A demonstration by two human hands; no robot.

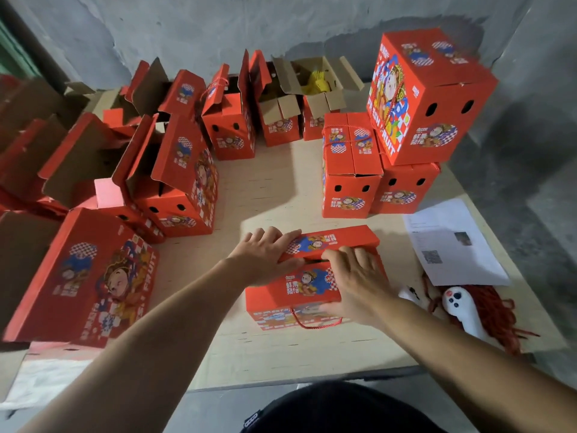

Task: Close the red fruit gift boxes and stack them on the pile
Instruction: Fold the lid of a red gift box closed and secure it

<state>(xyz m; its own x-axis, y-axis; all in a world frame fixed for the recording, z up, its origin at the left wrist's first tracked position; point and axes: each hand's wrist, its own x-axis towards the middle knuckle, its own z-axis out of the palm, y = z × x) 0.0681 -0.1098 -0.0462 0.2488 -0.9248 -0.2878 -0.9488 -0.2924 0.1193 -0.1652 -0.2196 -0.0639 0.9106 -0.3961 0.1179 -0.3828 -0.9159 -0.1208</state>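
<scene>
A red fruit gift box (290, 292) stands near the table's front edge, with its red cord handle hanging down the near face. My left hand (265, 251) lies flat on the left end of its far lid flap (340, 239). My right hand (356, 282) presses with spread fingers on the near lid flap, thumb over the front face. A thin dark gap shows between the two flaps. The pile (402, 179) of closed red boxes stands at the back right, with a large box (431, 95) tilted on top.
Several open red boxes (175, 182) line the left side and the back of the plywood table (274, 189). A closed large box (90, 276) lies at the near left. Printed paper (452, 245), a white handheld device (462, 310) and red cords (496, 314) lie at the right.
</scene>
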